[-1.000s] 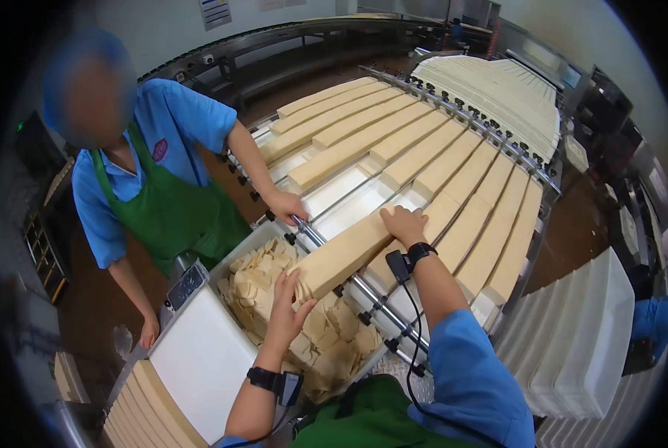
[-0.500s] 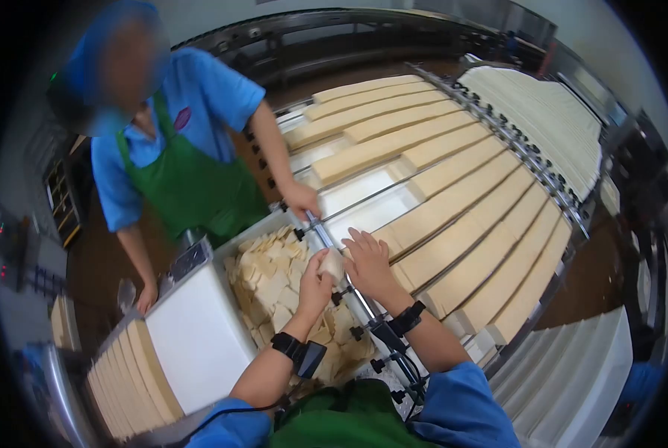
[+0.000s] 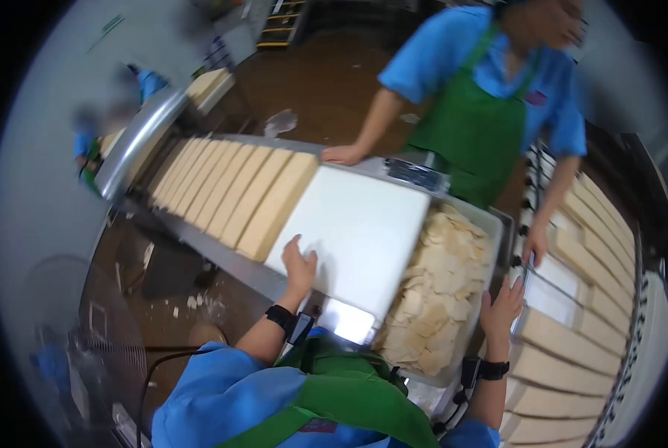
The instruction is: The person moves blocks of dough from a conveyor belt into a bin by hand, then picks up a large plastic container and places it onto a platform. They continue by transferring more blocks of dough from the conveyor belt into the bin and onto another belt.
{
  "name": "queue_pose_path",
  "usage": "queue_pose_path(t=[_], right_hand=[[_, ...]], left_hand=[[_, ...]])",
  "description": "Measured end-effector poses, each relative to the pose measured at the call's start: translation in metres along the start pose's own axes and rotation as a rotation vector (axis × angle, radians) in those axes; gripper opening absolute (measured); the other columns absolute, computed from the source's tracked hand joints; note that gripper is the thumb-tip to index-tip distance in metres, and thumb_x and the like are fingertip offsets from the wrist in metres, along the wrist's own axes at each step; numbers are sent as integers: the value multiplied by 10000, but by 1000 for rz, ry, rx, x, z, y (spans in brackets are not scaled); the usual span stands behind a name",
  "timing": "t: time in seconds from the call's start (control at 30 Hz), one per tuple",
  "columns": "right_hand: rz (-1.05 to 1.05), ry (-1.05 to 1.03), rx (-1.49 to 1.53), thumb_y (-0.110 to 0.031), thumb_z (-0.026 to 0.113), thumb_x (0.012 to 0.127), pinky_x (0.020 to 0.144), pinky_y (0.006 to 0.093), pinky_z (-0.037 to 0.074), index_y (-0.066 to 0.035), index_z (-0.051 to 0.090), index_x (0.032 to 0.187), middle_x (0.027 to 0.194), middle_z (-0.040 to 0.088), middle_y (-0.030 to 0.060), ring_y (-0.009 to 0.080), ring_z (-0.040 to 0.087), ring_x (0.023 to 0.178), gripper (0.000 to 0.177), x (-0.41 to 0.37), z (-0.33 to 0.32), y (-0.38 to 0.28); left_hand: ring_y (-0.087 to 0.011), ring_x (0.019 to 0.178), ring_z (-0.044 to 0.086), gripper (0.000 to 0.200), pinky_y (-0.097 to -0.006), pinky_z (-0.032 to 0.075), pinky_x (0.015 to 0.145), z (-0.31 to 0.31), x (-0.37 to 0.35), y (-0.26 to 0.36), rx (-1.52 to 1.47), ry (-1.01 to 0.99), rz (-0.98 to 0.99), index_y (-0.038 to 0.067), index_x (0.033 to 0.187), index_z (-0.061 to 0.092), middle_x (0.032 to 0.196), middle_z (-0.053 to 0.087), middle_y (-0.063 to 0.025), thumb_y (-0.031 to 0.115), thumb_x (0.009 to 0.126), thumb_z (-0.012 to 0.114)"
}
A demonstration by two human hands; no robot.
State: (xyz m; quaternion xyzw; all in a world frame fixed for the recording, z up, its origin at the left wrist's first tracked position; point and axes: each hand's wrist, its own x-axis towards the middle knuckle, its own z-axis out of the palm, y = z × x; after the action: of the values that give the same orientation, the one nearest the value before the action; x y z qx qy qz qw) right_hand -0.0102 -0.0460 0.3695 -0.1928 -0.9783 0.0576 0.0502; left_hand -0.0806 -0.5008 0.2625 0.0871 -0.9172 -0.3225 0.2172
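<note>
My left hand lies flat on the near edge of the white belt, fingers apart and holding nothing. It rests just right of a row of long tan slabs lying side by side on that belt. My right hand hovers with spread fingers between the metal bin's rim and the roller conveyor, also empty. The bin is full of broken tan pieces. More tan slabs lie on the roller conveyor at the right.
A co-worker in a blue shirt and green apron stands across the belt, one hand on its far edge, the other hand on the roller conveyor. Crumbs litter the brown floor below the belt. Another person is far left.
My view has swung left from the roller conveyor to the white belt. The slab end my hands held is gone from them. My left hand now rests on the belt; my right hand hangs free.
</note>
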Motion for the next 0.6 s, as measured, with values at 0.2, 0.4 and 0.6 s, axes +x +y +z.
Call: queue_pose_path(t=[0.2,0.4,0.6], right_hand=[[-440,128,216,-264,655,815,1011,496,321,-55,657,1056,1339,486,205,400,406,1262,319,22,68,-145],[-496,-161,300,-333,633,836,962,491,360,-37,702,859,1114,624,153,341,504,1117,305,52,140,-315],[-492,-109,171,-443,563,870,1006,506,338,-98,434,1370,1446,307,230,386,441,1195,621,75,169,-475]], left_hand=[[-424,1285,269,857,-517,262,1053,-78,26,-84,242,-70,-536,35,1392,299,1383,287,-259,252,711,772],[-453,1164,386,911,-465,361,1010,-93,40,-123,112,-186,-326,-43,1344,296,1263,352,-292,186,635,819],[-429,1118,455,878,-436,446,938,-117,63,-115,-15,-445,-317,-77,1306,305,1203,392,-262,165,632,814]])
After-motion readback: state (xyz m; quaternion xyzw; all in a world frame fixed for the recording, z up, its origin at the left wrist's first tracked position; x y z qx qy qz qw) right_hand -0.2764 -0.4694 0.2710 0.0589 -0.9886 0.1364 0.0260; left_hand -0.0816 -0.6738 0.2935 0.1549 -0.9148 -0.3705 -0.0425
